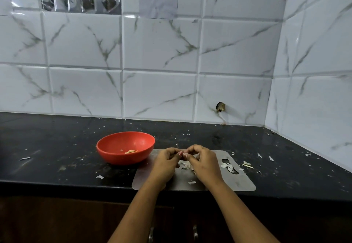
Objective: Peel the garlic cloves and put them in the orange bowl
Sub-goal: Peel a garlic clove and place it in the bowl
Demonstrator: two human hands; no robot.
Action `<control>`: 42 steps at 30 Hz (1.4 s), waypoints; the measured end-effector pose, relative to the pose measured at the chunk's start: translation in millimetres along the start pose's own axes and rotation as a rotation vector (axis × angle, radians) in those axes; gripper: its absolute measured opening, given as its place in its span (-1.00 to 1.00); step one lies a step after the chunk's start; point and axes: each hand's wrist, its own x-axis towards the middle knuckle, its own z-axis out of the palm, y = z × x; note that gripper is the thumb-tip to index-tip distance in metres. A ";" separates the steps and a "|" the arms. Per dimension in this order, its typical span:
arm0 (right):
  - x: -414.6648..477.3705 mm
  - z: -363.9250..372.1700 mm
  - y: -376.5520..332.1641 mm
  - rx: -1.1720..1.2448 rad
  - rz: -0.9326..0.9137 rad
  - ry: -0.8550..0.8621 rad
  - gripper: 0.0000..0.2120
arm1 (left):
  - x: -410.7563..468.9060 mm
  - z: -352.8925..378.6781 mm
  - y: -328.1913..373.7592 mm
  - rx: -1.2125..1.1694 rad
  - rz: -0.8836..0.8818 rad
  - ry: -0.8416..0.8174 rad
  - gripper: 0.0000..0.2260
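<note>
The orange bowl (106, 147) stands on the black counter, left of my hands, with a few peeled cloves (130, 151) lying in its bottom. My left hand (165, 163) and my right hand (204, 161) meet above a steel cutting board (242, 182). Both pinch one small garlic clove (184, 155) between their fingertips; most of the clove is hidden by my fingers. A heap of papery garlic peel (184, 165) lies on the board just under my hands.
More peel (227, 165) lies around the board's handle hole, and scraps (247, 164) are scattered on the black counter (57, 147) to the right and left. A tiled wall closes off the back and right side. The counter's front edge runs just below the board.
</note>
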 end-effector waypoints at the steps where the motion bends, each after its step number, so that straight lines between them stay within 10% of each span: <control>1: 0.1 -0.2 0.7 -0.025 0.003 0.017 -0.90 | 0.0 0.1 0.0 -0.005 -0.004 0.007 -0.86; 15: 5.9 -12.4 3.5 0.546 0.379 0.455 -0.74 | -0.3 -0.2 0.8 -0.085 -0.069 0.257 -0.96; 28: 3.4 -2.4 2.1 0.120 0.211 0.101 -0.82 | 15.3 -54.4 37.1 0.313 0.193 0.403 -0.91; 42: 1.5 0.1 0.4 -0.064 0.249 0.031 -0.73 | 62.2 -129.9 31.8 0.965 -0.272 0.045 -0.91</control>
